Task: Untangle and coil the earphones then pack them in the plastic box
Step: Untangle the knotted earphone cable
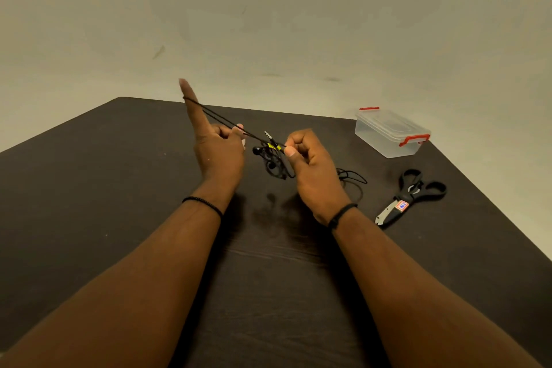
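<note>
Earphones (270,155) mid-coil, held above surface betw. both hands.
Left hand (219,148) had index finger raised as a peg w/ cord looped round it, other fingers curled on the strands, prob. to keep turns even; right hand (309,164) pinched cord near the jack plug (268,135) to feed it. Slack trailed on dark wood surface (119,188). Plastic box (391,133), lid on w/ red clips, sat far right, scissors (410,196) near it. Plain pale wall (268,24) behind.

Plain room: bare wall (268,9), dark table (89,188)
</note>
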